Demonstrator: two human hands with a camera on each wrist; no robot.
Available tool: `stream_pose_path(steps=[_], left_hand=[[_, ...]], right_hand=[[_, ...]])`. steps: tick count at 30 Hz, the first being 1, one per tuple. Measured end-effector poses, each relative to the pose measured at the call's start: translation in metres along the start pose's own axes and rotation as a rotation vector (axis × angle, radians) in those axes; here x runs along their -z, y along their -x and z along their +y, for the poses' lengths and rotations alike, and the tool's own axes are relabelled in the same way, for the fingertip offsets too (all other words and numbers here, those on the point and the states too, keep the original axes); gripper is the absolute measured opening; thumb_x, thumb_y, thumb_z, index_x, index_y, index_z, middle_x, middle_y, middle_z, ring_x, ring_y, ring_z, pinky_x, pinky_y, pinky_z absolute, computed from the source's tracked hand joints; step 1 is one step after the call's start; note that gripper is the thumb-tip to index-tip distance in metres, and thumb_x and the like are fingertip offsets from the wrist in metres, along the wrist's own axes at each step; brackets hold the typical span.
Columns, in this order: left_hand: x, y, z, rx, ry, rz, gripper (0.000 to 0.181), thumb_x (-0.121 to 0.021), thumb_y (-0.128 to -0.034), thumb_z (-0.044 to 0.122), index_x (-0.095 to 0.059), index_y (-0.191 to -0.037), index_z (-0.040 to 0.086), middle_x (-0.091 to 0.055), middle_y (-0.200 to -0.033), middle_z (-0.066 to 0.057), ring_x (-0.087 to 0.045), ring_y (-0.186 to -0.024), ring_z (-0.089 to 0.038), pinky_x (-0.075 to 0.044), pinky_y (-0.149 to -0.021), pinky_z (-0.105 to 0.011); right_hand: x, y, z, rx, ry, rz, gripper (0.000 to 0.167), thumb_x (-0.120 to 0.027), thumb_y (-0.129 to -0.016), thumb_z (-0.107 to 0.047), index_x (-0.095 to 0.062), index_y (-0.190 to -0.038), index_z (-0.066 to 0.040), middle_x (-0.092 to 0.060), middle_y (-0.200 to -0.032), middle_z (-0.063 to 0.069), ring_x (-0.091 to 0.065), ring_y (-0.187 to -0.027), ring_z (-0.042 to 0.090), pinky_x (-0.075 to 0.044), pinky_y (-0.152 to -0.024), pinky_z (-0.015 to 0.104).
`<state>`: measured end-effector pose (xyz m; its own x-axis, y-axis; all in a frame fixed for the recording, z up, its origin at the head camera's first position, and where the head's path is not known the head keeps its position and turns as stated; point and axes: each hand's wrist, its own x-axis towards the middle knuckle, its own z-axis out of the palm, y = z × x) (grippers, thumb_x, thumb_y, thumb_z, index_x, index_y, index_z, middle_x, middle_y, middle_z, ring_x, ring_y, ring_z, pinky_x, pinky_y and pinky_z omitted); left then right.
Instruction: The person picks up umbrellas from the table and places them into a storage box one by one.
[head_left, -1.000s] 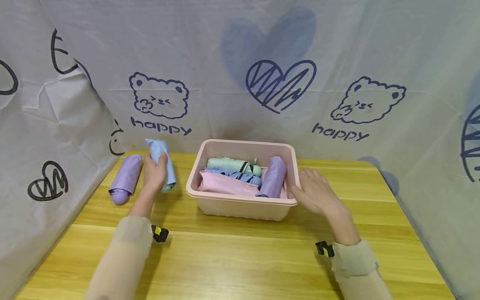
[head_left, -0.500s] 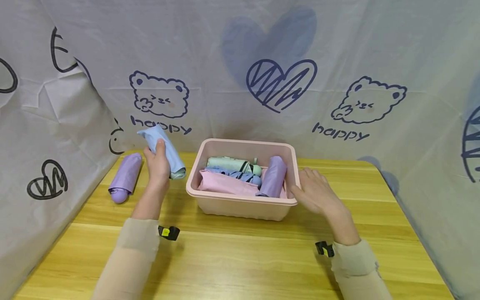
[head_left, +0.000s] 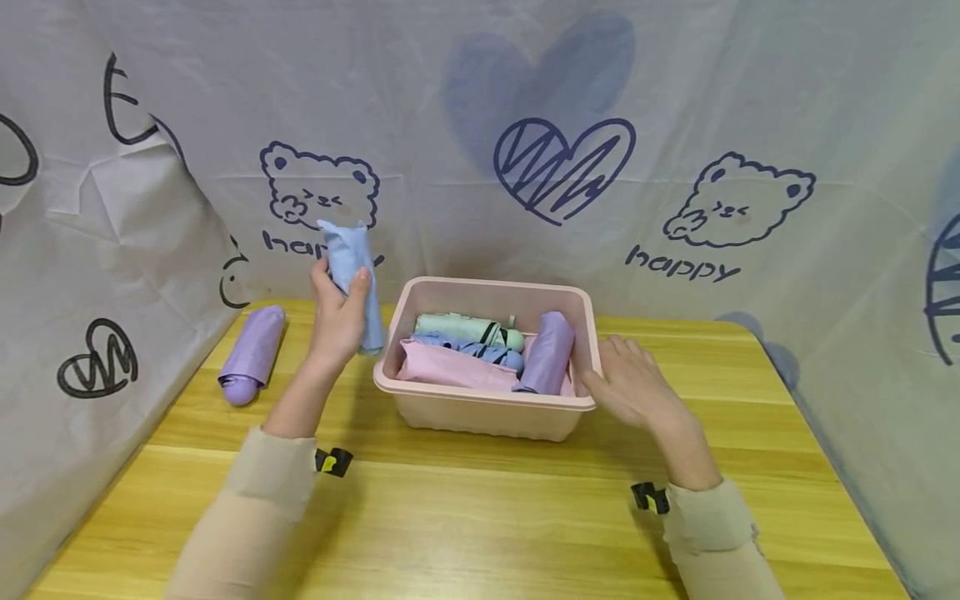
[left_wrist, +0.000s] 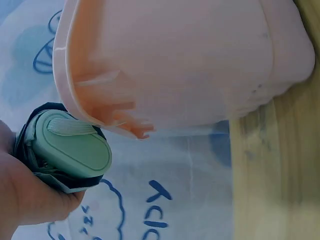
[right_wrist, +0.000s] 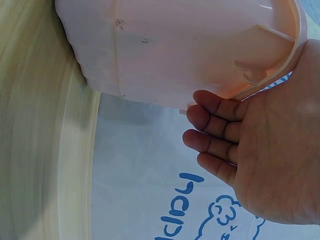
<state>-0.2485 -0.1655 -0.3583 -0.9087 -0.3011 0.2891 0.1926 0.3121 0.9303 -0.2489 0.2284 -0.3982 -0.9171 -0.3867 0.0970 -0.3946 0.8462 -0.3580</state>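
Note:
In my left hand (head_left: pixel 339 321) is a folded umbrella in a light blue sleeve (head_left: pixel 351 260), held nearly upright just left of the pink bin (head_left: pixel 480 402). Its flat green handle end (left_wrist: pixel 75 145), with a pale strap, shows in the left wrist view, close to the bin's rim. My right hand (head_left: pixel 637 379) rests against the bin's right rim, its fingers loosely bent outside the wall in the right wrist view; the thumb is mostly hidden there. Inside the bin lie a green umbrella (head_left: pixel 457 327), a blue umbrella (head_left: pixel 498 356), a pink one (head_left: pixel 453 367) and a purple one (head_left: pixel 547 354).
Another purple umbrella (head_left: pixel 253 354) lies on the wooden table (head_left: pixel 450 517) at the left, its round handle end toward me. Behind the table hangs a printed cloth (head_left: pixel 442 208), and it continues along the left and right sides.
My left hand has lifted the light blue umbrella off the table's left part and carried it up and right, toward the bin. The right hand has kept its place.

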Motion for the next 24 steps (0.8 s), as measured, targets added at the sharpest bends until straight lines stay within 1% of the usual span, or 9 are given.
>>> stream_pose_path(steps=[3,6,9,13,15,18,22,24], left_hand=[[-0.004,-0.003,0.004,-0.133,-0.107,-0.082,0.072,-0.048,-0.1082,0.034,-0.011,-0.16,0.001,-0.028,-0.151,-0.031,-0.041,-0.131,-0.045,-0.034,-0.112,-0.061],[-0.009,-0.006,0.009,-0.267,-0.218,-0.157,0.07,-0.05,-0.1079,0.032,-0.015,-0.16,0.001,-0.031,-0.144,-0.031,-0.042,-0.125,-0.044,-0.037,-0.107,-0.061],[-0.014,-0.009,0.015,-0.399,-0.334,-0.232,0.067,-0.053,-0.107,0.028,-0.02,-0.159,0.001,-0.035,-0.139,-0.03,-0.043,-0.119,-0.042,-0.04,-0.1,-0.06],[-0.023,-0.012,0.023,-0.545,-0.512,-0.322,0.065,-0.057,-0.1056,0.027,-0.025,-0.157,0.002,-0.04,-0.134,-0.027,-0.045,-0.113,-0.039,-0.044,-0.094,-0.057],[-0.028,-0.014,0.026,-0.607,-0.589,-0.367,0.065,-0.059,-0.1051,0.027,-0.027,-0.157,0.003,-0.041,-0.134,-0.025,-0.046,-0.113,-0.037,-0.046,-0.094,-0.055],[-0.035,-0.017,0.029,-0.675,-0.675,-0.443,0.066,-0.059,-0.1049,0.029,-0.028,-0.157,0.003,-0.043,-0.136,-0.024,-0.048,-0.116,-0.036,-0.048,-0.096,-0.054],[-0.045,-0.021,0.031,-0.734,-0.748,-0.556,0.067,-0.061,-0.1042,0.03,-0.03,-0.158,0.003,-0.044,-0.138,-0.022,-0.049,-0.119,-0.034,-0.048,-0.1,-0.051],[-0.049,-0.023,0.031,-0.782,-0.779,-0.614,0.068,-0.063,-0.1035,0.03,-0.032,-0.157,0.004,-0.046,-0.138,-0.02,-0.051,-0.118,-0.033,-0.049,-0.1,-0.05]], right_hand=[[0.0,0.0,0.001,0.0,0.001,0.002,0.048,-0.044,-0.102,-0.034,-0.054,-0.13,0.004,-0.056,-0.12,0.019,-0.047,-0.112,0.037,-0.037,-0.101,0.056],[0.0,0.0,0.001,0.001,-0.001,0.0,0.047,-0.044,-0.102,-0.033,-0.054,-0.13,0.003,-0.056,-0.121,0.018,-0.047,-0.112,0.036,-0.037,-0.101,0.056],[0.0,0.0,0.001,0.003,-0.006,0.0,0.047,-0.044,-0.102,-0.032,-0.054,-0.131,0.003,-0.057,-0.121,0.018,-0.048,-0.112,0.036,-0.038,-0.1,0.056],[0.0,0.0,0.002,0.002,-0.014,0.001,0.047,-0.045,-0.102,-0.033,-0.055,-0.131,0.003,-0.057,-0.123,0.018,-0.048,-0.113,0.036,-0.038,-0.1,0.056],[-0.001,0.001,0.002,-0.002,-0.016,0.0,0.047,-0.045,-0.102,-0.032,-0.054,-0.131,0.003,-0.057,-0.123,0.019,-0.048,-0.113,0.036,-0.038,-0.1,0.056],[0.0,0.001,0.002,-0.008,-0.019,-0.001,0.049,-0.045,-0.102,-0.033,-0.054,-0.133,0.004,-0.057,-0.124,0.019,-0.048,-0.113,0.036,-0.038,-0.1,0.055],[0.0,0.0,0.002,-0.009,-0.024,0.0,0.052,-0.044,-0.102,-0.035,-0.053,-0.136,0.003,-0.058,-0.125,0.018,-0.049,-0.114,0.036,-0.038,-0.101,0.055],[0.0,0.0,0.003,-0.009,-0.025,0.001,0.052,-0.044,-0.102,-0.035,-0.053,-0.136,0.004,-0.058,-0.125,0.018,-0.049,-0.113,0.036,-0.038,-0.1,0.054]])
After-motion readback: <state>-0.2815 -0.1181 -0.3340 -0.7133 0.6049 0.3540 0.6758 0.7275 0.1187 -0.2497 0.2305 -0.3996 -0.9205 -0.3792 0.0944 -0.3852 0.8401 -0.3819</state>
